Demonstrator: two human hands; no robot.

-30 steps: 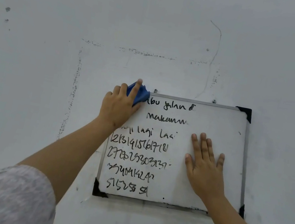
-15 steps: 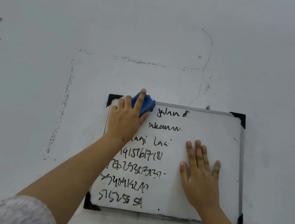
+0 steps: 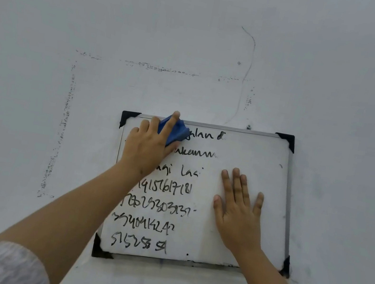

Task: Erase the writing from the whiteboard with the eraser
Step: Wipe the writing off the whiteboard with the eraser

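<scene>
1. My left hand (image 3: 148, 147) grips the blue eraser (image 3: 174, 130) against the whiteboard (image 3: 242, 151), top-left corner; right hand (image 3: 236, 213) lies flat, fingers spread, holding nothing.
2. Risk: if I wipe hard the board may shift on the wall; ink may smear.
3. Writing (image 3: 149, 225) fills the left half. Scuffed white wall (image 3: 77, 22) behind.
</scene>
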